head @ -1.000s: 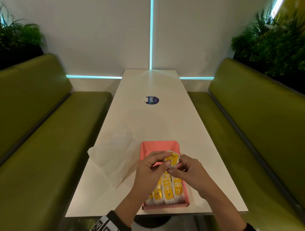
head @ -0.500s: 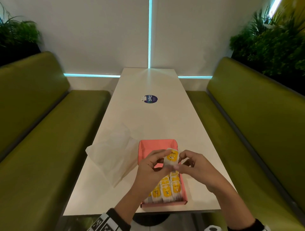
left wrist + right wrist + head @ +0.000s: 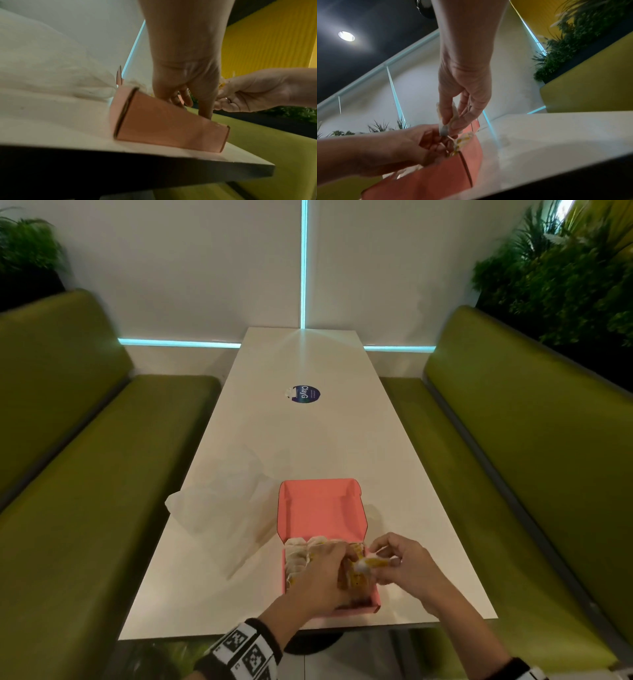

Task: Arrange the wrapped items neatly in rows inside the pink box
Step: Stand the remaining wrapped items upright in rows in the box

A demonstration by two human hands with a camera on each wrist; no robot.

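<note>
The pink box (image 3: 318, 508) lies open near the table's front edge, its lid folded back. Several yellow-and-white wrapped items (image 3: 298, 553) fill its near half. My right hand (image 3: 380, 559) pinches one wrapped item (image 3: 366, 564) between thumb and fingers, just above the box's right side. The right wrist view shows that item (image 3: 444, 130) held edge-down in the right hand (image 3: 448, 121). My left hand (image 3: 346, 563) reaches down into the box among the items. Its curled fingers (image 3: 435, 145) are partly hidden by the box wall (image 3: 163, 124).
A crumpled, translucent white bag (image 3: 219, 501) lies left of the box. A round blue sticker (image 3: 304, 394) sits farther up the white table (image 3: 308, 446). Green benches (image 3: 85, 474) flank both sides. The box front stands close to the table's near edge.
Both hands have dropped from above the box down to it. The left hand has let go of the item and gone into the box. The right hand still holds the item.
</note>
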